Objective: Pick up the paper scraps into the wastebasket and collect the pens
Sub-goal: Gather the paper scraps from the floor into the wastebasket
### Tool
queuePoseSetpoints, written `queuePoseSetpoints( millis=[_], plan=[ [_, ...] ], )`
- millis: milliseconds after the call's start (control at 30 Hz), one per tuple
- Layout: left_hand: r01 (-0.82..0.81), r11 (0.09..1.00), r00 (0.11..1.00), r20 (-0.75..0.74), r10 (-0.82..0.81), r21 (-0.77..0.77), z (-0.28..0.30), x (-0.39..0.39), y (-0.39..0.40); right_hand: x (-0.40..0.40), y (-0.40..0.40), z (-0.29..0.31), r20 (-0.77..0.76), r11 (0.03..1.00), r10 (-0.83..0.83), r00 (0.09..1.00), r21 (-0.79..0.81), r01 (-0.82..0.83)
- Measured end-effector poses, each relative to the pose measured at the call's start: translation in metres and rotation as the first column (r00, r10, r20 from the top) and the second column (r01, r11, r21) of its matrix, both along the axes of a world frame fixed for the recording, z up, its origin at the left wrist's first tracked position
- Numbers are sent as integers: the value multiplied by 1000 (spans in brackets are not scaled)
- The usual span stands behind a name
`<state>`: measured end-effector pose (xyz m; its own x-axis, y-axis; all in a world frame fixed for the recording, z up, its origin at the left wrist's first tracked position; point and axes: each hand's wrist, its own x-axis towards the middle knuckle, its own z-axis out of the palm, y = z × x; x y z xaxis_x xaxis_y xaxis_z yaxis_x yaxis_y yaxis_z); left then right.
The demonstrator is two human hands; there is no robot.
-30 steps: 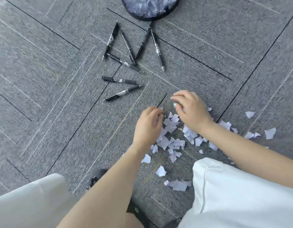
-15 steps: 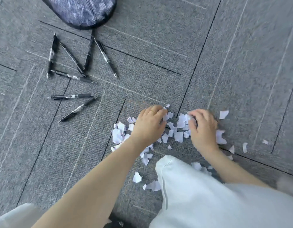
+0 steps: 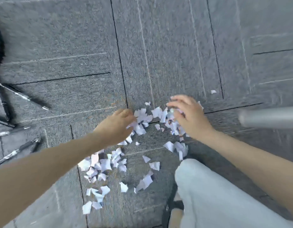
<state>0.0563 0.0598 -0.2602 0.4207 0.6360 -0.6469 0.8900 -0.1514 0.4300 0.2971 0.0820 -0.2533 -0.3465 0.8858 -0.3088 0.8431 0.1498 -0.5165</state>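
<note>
Now both hands are down on the grey carpet-tile floor [image 3: 167, 46]: the left hand [image 3: 117, 127], fingers curled loosely, touches the torn white paper scraps [image 3: 142, 120], and the right hand [image 3: 190, 116], fingers spread and unclenched, rests over the right side of the pile (blurred, so any pinched scrap cannot be told). More scraps lie nearer, under the left forearm. The black pens [image 3: 22, 97] lie far left, well apart from the hands.
</note>
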Motion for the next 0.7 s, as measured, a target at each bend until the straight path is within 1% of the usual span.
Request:
queuePoseSetpoints(
  millis=[33,67,100,133,167,233,267,300,333,367,400,433,467,533,567,633,700],
  plan=[
    [80,996,997,2,-80,-47,5,-1,2,13,6,8,9,996,-94,996,1,94],
    [142,988,990,10,-141,-66,8,0,6,29,12,15,47,988,-146,988,-35,148],
    [183,982,983,34,-182,-53,11,3,12,47,18,22,103,982,-154,983,-96,164],
    [204,979,977,67,-202,-20,10,8,20,65,23,30,166,977,-124,978,-149,149],
    [206,978,972,108,-209,37,8,14,28,79,27,39,243,974,-69,968,-192,118],
    [187,961,953,198,-227,204,-3,32,45,96,34,50,398,968,62,915,-247,42],
    [169,945,945,227,-236,279,-11,45,53,102,38,50,440,969,74,895,-245,41],
    [145,932,943,238,-231,333,-18,59,59,104,43,46,450,974,26,893,-212,79],
    [108,929,950,237,-201,355,-24,73,64,103,48,40,411,973,-104,905,-145,178],
    [58,939,960,238,-146,338,-30,84,68,98,53,30,332,943,-282,900,-77,324],
    [-1,955,966,247,-76,297,-35,92,70,93,56,17,238,886,-445,864,-27,464],
    [-58,964,963,267,-13,259,-40,97,73,87,56,3,161,820,-566,809,6,573],
    [-108,969,953,300,37,222,-43,98,75,82,52,-11,128,771,-634,763,34,636],
    [-159,975,926,366,94,153,-42,97,78,71,30,-35,116,738,-675,729,115,665],
    [-139,979,925,372,76,146,-41,95,78,63,14,-43,117,737,-674,729,164,655],
    [-21,979,941,334,-49,203,-37,88,70,41,-25,-51,102,763,-639,763,214,610],
    [111,962,938,294,-185,251,-34,81,54,18,-61,-49,-15,756,-630,777,217,617]
  ],
)
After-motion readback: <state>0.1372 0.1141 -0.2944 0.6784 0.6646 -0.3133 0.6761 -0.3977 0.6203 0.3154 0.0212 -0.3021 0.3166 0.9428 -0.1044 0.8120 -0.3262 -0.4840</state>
